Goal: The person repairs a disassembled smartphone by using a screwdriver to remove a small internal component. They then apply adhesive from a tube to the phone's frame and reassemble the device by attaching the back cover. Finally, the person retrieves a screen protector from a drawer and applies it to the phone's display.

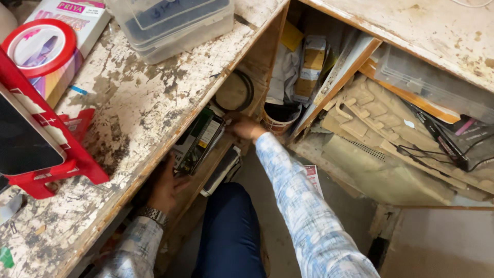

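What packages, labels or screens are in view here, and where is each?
Dark screen: far left, in red stand.
Flat box: worktop top left, white, pink and multicoloured.
Green-black box: under the worktop, white label, between left hand and right hand.

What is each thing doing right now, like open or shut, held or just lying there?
Left hand: holding the dark flat box with a white label under the worktop.
Right hand: reaching into the shelf, touching that box's far end.
Clear plastic lidded tub: shut, on the worn white wooden worktop.
Red tape roll: lying flat on a carton.
Round paper cup: upright, open.
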